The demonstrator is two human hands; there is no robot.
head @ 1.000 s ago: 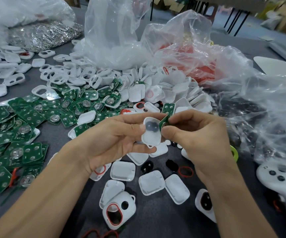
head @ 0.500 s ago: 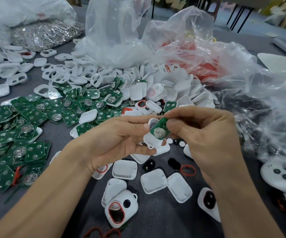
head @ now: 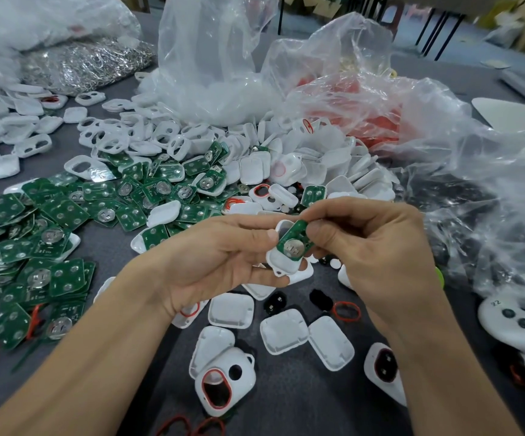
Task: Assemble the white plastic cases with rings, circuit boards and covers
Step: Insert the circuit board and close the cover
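Note:
My left hand point(head: 220, 256) grips a white plastic case point(head: 283, 262) above the middle of the table, thumb along its upper edge. My right hand point(head: 374, 247) pinches a green circuit board point(head: 292, 242) with a round silver battery clip and lays it tilted over the open case. Below my hands lie white covers point(head: 283, 332), a case with a red ring point(head: 223, 382) fitted in it, and a loose red ring point(head: 346, 310).
A heap of green boards point(head: 50, 234) spreads across the left. White case halves point(head: 286, 158) pile up behind, under clear plastic bags point(head: 365, 105). A bag of metal clips point(head: 81, 64) sits far left. A white controller point(head: 519, 322) lies at the right edge.
My right hand has turned the green board from edge-on to face-up and brought it down onto the white case. My left hand has kept its hold on the case.

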